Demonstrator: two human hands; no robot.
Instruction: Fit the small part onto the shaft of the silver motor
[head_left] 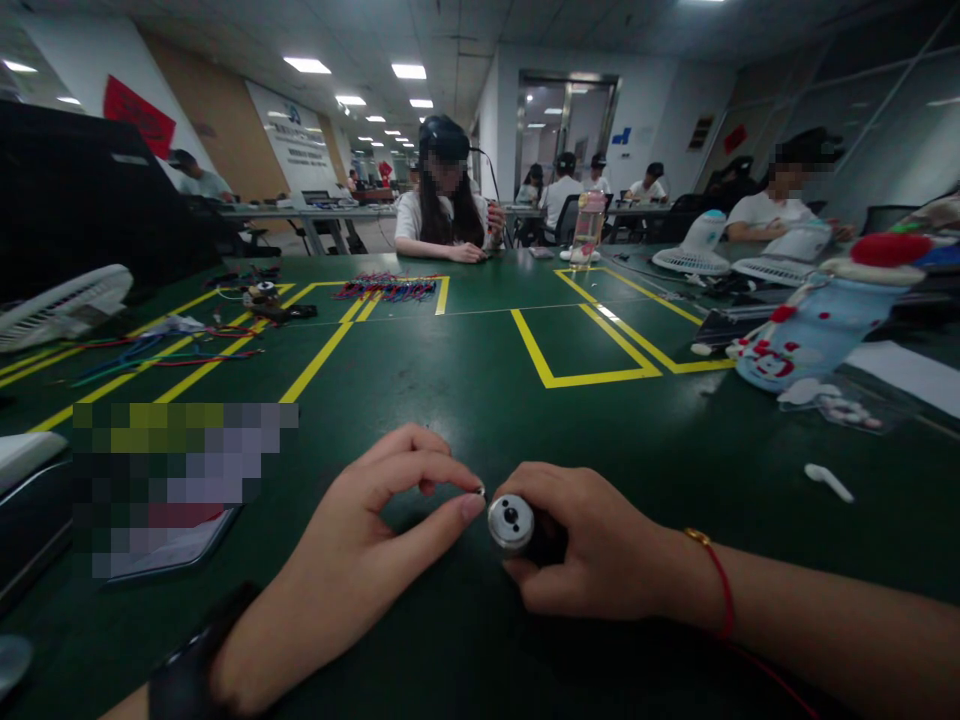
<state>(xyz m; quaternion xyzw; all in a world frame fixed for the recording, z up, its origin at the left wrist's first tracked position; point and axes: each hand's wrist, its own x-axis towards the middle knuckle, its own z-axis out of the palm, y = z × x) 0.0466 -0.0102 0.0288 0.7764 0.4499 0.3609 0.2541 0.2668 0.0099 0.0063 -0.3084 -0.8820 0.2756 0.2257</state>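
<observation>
Head view, right hand [592, 555] gripping small motor [511, 524], left hand [375, 540] fingertips touching it

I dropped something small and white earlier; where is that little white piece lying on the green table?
The white piece lies on the green table at the right of the head view, beyond the right hand and near the blue plush toy.

Left hand [352, 560] pinched, thumb and forefinger tips together; right hand [592, 555] curled in a fist, both forearms low, hands nearly touching

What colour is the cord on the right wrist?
Red cord with a small gold piece, seen in the head view.
</observation>
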